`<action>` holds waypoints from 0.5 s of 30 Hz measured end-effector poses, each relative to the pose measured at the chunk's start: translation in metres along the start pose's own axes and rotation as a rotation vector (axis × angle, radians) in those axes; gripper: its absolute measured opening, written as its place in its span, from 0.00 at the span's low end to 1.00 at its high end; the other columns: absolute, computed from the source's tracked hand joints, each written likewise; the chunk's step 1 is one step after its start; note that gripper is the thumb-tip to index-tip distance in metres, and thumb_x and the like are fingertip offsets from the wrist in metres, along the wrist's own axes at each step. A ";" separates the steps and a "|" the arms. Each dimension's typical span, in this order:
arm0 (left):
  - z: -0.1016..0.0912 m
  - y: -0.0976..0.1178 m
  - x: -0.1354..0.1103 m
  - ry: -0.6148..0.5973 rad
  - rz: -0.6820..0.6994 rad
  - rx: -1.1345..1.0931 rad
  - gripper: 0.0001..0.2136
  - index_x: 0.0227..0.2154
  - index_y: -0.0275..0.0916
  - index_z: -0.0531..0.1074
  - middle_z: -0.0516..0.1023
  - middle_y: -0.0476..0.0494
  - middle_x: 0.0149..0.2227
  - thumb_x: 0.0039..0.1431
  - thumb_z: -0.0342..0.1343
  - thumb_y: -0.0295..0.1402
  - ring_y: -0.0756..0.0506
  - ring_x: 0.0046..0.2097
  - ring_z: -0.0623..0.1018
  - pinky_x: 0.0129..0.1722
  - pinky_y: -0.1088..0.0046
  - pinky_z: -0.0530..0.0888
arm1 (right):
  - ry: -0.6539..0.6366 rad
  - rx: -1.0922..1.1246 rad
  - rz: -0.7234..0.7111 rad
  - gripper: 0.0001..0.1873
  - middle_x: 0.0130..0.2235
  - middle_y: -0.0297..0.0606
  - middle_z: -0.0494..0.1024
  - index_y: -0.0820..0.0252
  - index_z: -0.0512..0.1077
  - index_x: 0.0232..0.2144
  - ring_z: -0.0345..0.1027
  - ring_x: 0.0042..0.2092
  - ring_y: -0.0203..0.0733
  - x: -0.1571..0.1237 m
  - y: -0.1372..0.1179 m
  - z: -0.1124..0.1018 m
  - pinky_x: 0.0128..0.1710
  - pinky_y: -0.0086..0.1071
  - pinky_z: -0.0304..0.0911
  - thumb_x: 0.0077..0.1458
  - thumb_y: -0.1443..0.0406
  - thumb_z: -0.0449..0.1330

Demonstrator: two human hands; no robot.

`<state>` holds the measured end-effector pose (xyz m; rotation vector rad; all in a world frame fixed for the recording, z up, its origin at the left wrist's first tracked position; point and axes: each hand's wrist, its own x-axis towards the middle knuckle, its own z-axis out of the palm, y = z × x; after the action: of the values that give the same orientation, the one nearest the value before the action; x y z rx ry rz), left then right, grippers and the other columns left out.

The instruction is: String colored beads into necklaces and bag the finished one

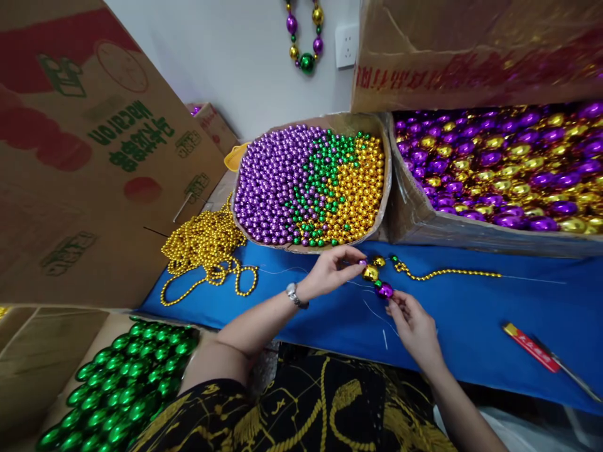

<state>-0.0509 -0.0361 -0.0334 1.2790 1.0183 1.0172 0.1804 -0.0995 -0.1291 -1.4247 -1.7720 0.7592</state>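
Pinched shut on the gold bead (370, 273) with the fingers of the left hand (330, 271); clamped likewise on the purple bead (385, 290) with those of the right hand (414, 323). Held touching, just above the table (471, 314), probably to keep the thread taut. Trailed rightward along the cloth: gold strand (443, 273). Kept within easy reach behind: box of small beads (387, 188). Hemmed in at left by the gold chain pile (207, 245); left open at right as far as the red-handled tool (530, 346) near the front edge.
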 end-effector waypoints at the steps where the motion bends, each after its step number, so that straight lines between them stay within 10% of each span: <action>1: 0.004 -0.007 -0.003 -0.023 0.000 0.032 0.14 0.40 0.35 0.77 0.80 0.42 0.37 0.54 0.65 0.38 0.51 0.36 0.78 0.36 0.76 0.74 | -0.017 -0.045 -0.011 0.12 0.37 0.39 0.80 0.60 0.70 0.45 0.77 0.35 0.39 -0.003 0.008 0.001 0.34 0.30 0.72 0.64 0.60 0.53; 8: 0.023 -0.031 -0.021 -0.034 0.176 0.111 0.09 0.31 0.35 0.79 0.81 0.36 0.42 0.56 0.64 0.38 0.45 0.44 0.80 0.47 0.65 0.76 | 0.014 -0.564 -0.184 0.18 0.45 0.42 0.79 0.57 0.71 0.51 0.76 0.31 0.39 -0.002 -0.004 -0.022 0.24 0.30 0.68 0.62 0.67 0.49; 15: 0.024 0.029 -0.053 0.068 0.424 0.246 0.04 0.35 0.39 0.76 0.82 0.40 0.38 0.61 0.58 0.32 0.47 0.41 0.80 0.43 0.69 0.77 | -0.055 -0.216 -0.511 0.14 0.46 0.40 0.79 0.55 0.73 0.50 0.76 0.46 0.39 0.020 -0.066 -0.019 0.44 0.30 0.73 0.65 0.63 0.53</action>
<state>-0.0410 -0.0925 -0.0029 1.7210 0.9650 1.2900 0.1580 -0.0943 -0.0615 -1.0107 -2.1878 0.3464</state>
